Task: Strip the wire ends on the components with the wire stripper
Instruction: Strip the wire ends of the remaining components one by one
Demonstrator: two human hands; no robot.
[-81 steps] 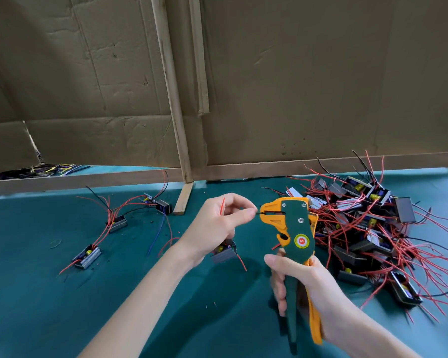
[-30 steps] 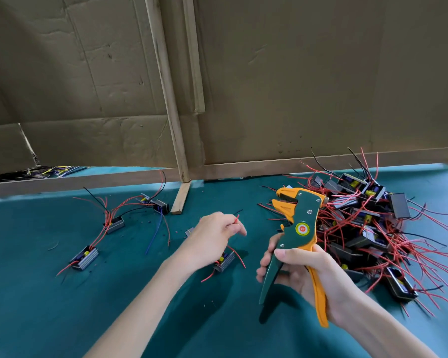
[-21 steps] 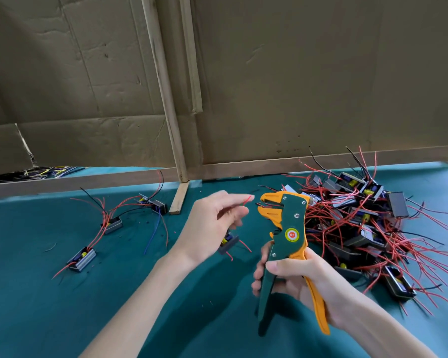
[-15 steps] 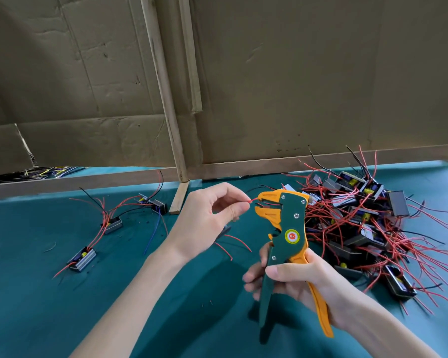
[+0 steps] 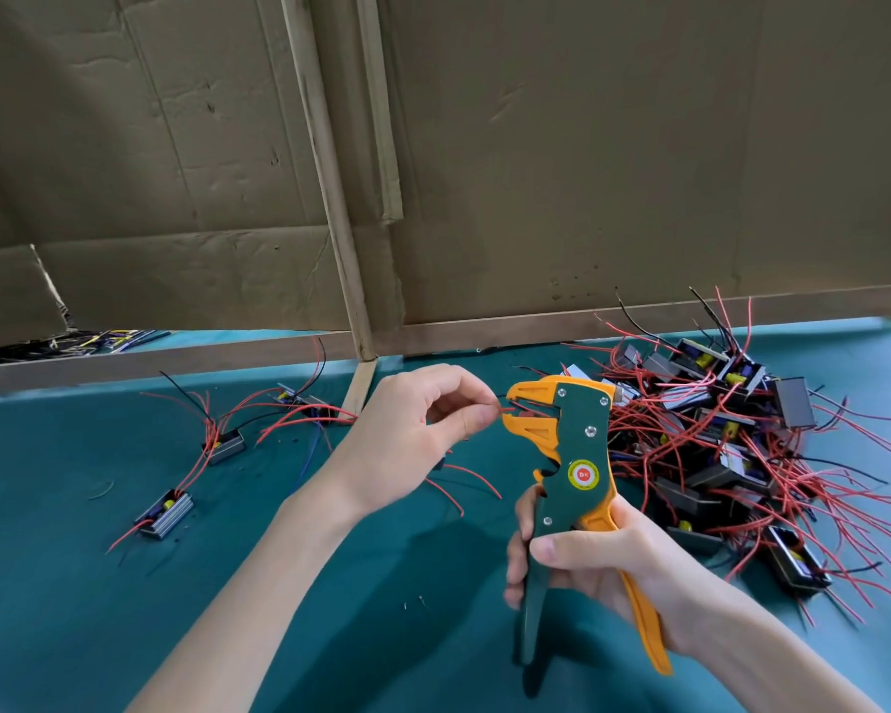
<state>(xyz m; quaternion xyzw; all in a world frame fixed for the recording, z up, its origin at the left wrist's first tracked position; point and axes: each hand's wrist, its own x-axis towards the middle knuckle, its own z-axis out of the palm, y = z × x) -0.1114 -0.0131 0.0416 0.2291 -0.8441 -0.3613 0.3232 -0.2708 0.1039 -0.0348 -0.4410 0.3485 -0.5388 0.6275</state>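
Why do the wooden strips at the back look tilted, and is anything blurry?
Head view: the wide-angle lens bends lines, so the wooden post leans and the rail bows; soft light, faint shadows on the table cover, no glare; the left hand, its pinched red wire and the wire stripper in the right hand look sharp.

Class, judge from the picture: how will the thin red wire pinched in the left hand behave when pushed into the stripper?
Probably floppy: the red wire is thin, and similar leads below the left hand curve loosely. Pinched close to the wire stripper, its short free end should resist buckling. Likely very light: a fingertip pinch holds it.
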